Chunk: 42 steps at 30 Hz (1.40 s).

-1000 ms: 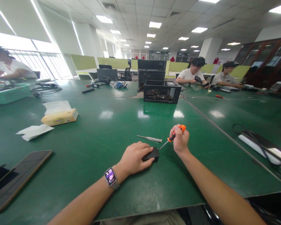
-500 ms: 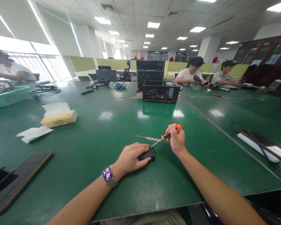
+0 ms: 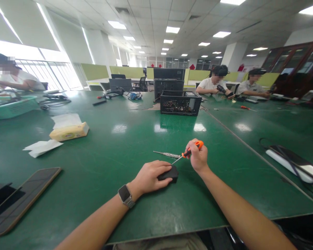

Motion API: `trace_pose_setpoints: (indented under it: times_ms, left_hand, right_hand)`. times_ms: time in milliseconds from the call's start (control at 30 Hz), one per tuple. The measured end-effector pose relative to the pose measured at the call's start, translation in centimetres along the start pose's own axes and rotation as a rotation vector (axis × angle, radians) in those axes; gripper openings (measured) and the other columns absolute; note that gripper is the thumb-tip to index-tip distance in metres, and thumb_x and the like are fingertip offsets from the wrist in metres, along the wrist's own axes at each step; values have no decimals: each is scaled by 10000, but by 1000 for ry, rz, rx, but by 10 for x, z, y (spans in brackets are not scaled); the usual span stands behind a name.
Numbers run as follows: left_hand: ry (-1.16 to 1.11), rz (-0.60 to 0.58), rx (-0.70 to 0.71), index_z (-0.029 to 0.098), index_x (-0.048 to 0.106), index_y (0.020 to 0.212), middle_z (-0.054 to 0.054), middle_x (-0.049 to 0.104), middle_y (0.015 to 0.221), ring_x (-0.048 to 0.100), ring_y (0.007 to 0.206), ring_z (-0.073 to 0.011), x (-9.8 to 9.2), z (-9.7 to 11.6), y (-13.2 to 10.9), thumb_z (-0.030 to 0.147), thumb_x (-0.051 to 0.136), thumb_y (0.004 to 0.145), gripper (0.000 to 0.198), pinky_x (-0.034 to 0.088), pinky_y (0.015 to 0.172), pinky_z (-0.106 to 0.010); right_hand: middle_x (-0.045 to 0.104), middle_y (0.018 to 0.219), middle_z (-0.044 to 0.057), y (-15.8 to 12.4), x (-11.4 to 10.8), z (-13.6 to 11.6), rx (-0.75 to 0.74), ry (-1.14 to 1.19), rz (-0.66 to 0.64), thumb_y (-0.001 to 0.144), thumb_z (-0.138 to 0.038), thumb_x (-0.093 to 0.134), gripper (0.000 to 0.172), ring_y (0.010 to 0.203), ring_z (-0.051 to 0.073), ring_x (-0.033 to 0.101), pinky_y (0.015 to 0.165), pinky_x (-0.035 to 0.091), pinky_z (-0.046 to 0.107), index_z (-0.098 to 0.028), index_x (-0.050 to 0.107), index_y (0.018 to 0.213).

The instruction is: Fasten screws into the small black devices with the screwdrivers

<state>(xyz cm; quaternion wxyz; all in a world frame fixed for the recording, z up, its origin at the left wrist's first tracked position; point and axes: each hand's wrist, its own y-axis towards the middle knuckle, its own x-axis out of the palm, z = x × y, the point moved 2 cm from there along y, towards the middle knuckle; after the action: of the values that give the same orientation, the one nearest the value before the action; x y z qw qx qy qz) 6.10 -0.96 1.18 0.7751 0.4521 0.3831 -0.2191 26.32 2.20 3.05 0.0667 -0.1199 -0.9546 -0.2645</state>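
My left hand (image 3: 154, 176) is wrapped over a small black box-shaped device (image 3: 174, 173) and holds it down on the green table. A watch sits on that wrist. In my right hand (image 3: 198, 158) is an orange and black screwdriver (image 3: 195, 147), gripped by its handle. Its metal shaft slants down to the left, and the tip meets the far side of the black device, beside my left fingers; the exact contact point is hidden. Just beyond lies a second, slim clear-handled screwdriver (image 3: 169, 155) on the table.
A tissue pack (image 3: 70, 132) and a loose tissue (image 3: 43, 148) lie left, above a large phone-like slab (image 3: 23, 201). Ahead stands a black computer case (image 3: 181, 104). A teal basket (image 3: 13, 108) is far left, a white device with a cable (image 3: 289, 165) right. Several people sit around the table.
The black device and my left hand have shifted slightly to the right, and the device has turned a little. The watch screen has gone dark. My right hand keeps its hold on the screwdriver.
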Motion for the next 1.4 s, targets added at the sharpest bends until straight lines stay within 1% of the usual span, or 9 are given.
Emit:
trace_pose_setpoints:
  times_ms: [67, 133, 400, 633, 900, 1067, 1167, 1267, 1400]
  left_hand:
    - [5, -13, -13, 165, 643, 1103, -92, 677, 1120, 656, 985, -203, 0, 1, 0, 326, 609, 840, 310, 557, 839, -305]
    - [2, -20, -15, 167, 641, 1110, -91, 677, 1121, 655, 984, -201, 1, 1, 0, 332, 606, 842, 316, 553, 849, -306]
    - [24, 1, 27, 162, 642, 1101, -98, 676, 1135, 663, 958, -198, 2, 0, -1, 354, 580, 863, 312, 556, 818, -299]
    - [50, -1, 29, 173, 647, 1093, -83, 679, 1138, 669, 939, -189, 3, 0, 0, 359, 577, 868, 300, 553, 796, -287]
    - [64, 1, 9, 185, 662, 1089, -73, 686, 1141, 682, 912, -189, 1, 0, 2, 362, 582, 871, 292, 558, 764, -279]
    - [56, 18, -35, 192, 675, 1082, -68, 696, 1121, 686, 922, -192, -3, -10, 1, 373, 592, 866, 294, 564, 794, -286]
    - [53, 14, -61, 201, 677, 1088, -67, 696, 1122, 686, 931, -192, -5, -14, 0, 379, 600, 862, 298, 565, 805, -283]
    - [58, 6, -78, 213, 674, 1100, -69, 691, 1131, 681, 958, -193, -4, -15, -2, 377, 594, 868, 296, 564, 823, -284]
    - [57, -5, -82, 218, 667, 1111, -63, 688, 1142, 680, 968, -199, -5, -15, -2, 390, 593, 873, 302, 565, 828, -300]
  right_hand:
    - [480, 473, -44, 3, -2, -1, -8, 34, 48, 813, -447, 573, 362, 340, 75, 431, 319, 318, 202, -197, 472, 572]
    - [481, 467, -43, 5, -3, -1, 1, 38, 55, 820, -440, 564, 364, 330, 77, 434, 315, 314, 203, -196, 467, 569]
    - [482, 463, -40, 2, -1, -1, 44, 44, 26, 818, -435, 560, 346, 337, 89, 452, 313, 317, 205, -195, 475, 583]
    - [470, 480, -36, 4, -1, -4, 8, -53, -47, 809, -393, 555, 328, 355, 87, 447, 330, 327, 215, -199, 477, 555]
    - [457, 462, -54, 25, 14, -16, 18, -187, -243, 795, -370, 563, 277, 362, 87, 423, 377, 343, 223, -204, 480, 589]
    - [460, 499, -53, 45, 40, -33, -82, -401, -519, 804, -339, 562, 277, 455, 89, 465, 475, 364, 215, -190, 478, 585]
    - [502, 504, -45, 51, 55, -43, -71, -508, -658, 792, -323, 568, 250, 484, 97, 502, 492, 357, 209, -180, 512, 595]
    - [531, 510, -36, 50, 61, -52, -53, -557, -686, 784, -304, 570, 221, 498, 104, 529, 484, 343, 201, -175, 540, 607]
    - [568, 531, -24, 46, 56, -62, -59, -566, -702, 782, -283, 572, 204, 503, 103, 536, 485, 348, 197, -176, 556, 609]
